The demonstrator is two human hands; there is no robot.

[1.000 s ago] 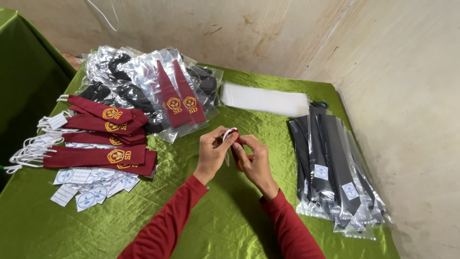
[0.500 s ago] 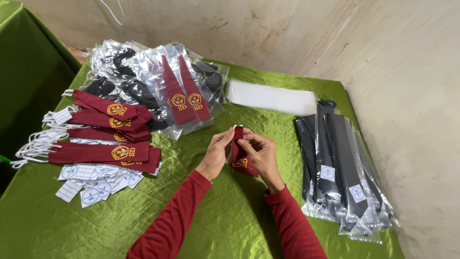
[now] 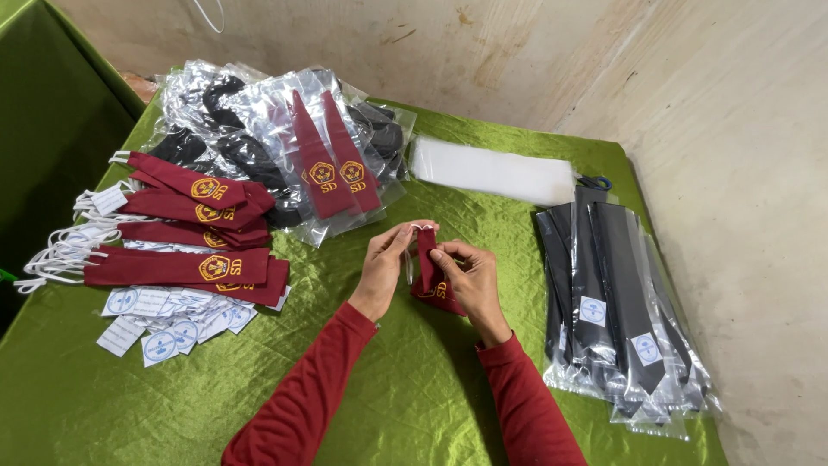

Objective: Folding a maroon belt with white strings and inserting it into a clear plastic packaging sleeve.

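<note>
Where our left hand pinches the top of the maroon tie beside its white loop and our right hand closes around its lower body, we hold the tie between both hands, above the green worktop near its middle. Its long axis runs roughly upright, tilting toward us at the bottom, both hands equally near. Outward we note loose maroon ties and paper tags at left, bagged ties beyond, bagged black ties at right.

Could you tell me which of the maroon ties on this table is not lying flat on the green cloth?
The maroon tie held up between the left hand and right hand; the bare ties and the bagged pair lie flat.
</note>
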